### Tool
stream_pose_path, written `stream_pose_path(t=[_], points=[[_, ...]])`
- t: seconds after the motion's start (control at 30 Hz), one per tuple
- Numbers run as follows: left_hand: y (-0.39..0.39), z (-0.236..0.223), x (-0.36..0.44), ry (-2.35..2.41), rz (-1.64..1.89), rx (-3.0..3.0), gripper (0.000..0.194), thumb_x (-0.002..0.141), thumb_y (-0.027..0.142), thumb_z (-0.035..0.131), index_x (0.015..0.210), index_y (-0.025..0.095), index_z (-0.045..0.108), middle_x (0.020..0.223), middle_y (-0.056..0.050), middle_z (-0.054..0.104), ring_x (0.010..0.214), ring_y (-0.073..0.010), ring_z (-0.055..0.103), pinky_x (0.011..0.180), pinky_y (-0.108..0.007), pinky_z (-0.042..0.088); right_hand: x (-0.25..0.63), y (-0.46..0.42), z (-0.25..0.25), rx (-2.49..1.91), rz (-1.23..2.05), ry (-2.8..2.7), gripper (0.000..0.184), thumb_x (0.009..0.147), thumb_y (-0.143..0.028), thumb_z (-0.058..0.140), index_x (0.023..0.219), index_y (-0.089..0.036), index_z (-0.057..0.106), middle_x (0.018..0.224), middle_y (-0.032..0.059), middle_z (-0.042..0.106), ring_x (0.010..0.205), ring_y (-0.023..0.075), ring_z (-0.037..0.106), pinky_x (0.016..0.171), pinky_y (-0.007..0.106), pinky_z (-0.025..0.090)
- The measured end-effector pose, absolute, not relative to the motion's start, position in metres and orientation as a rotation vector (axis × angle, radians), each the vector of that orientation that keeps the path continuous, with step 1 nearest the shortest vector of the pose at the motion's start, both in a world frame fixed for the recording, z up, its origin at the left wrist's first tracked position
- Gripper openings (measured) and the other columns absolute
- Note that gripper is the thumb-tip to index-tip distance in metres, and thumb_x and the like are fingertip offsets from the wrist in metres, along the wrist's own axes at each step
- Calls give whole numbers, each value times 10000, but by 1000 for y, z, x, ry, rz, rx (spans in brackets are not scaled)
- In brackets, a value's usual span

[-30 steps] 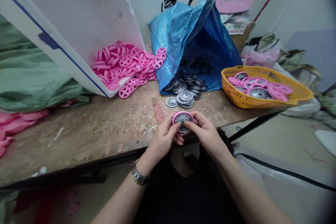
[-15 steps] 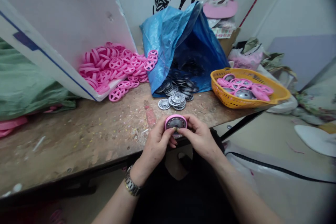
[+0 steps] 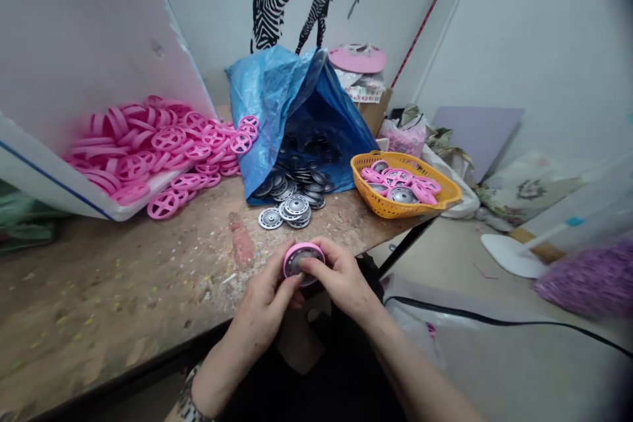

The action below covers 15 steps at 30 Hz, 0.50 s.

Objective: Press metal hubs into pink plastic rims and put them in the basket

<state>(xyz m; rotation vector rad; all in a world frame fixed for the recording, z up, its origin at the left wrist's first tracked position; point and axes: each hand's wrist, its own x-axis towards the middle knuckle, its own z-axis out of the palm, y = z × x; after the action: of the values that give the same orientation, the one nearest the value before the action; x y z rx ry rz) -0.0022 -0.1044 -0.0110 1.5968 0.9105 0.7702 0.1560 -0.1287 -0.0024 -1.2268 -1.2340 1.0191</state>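
Note:
Between my two hands, just over the table's front edge, is a toy wheel (image 3: 303, 256) with a pink rim and a grey disc in its face. My left hand (image 3: 270, 297) grips its left side, thumb at the lower edge. On the other side my right hand (image 3: 341, 280) holds it, with the thumb lying on the grey disc. The fingers underneath are mostly hidden. Beyond my hands lie loose grey discs (image 3: 295, 206), spilling from a blue plastic bag (image 3: 267, 89). Pink spoked wheel rims (image 3: 168, 138) are heaped further left.
A white foam box (image 3: 99, 26) lies on its side around the pink rims. At the table's right end stands a yellow basket (image 3: 376, 204) of pink wheels, some with grey discs. The wooden table (image 3: 123, 277) has a dark front edge. A black strap (image 3: 475, 318) lies at the right.
The view has swung right and slightly up, so everything sits further left. The wheel stays in both hands. My thumbs have shifted on it, the right one further over the disc.

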Motion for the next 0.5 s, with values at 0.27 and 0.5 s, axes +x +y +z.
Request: stream_pose_path(t=[0.27,0.5], points=[[-99,0,-16,978,815,1705,460,920,375,525,1341,191,542,990,-61,644,755,-167,660,635,-292,593,255,-96,57,-1624,-64,-1462,209,850,-422,653,914,-229,700,785,30,689,727,208,597,691,311,436],[-98,55,-21,774,980,1601,435,900,298,588,1321,195,562,919,-43,664,727,-151,676,608,-251,594,333,-76,70,-1804,-636,-1578,364,862,-443,620,1100,-177,692,1067,167,719,996,351,631,869,474,459]])
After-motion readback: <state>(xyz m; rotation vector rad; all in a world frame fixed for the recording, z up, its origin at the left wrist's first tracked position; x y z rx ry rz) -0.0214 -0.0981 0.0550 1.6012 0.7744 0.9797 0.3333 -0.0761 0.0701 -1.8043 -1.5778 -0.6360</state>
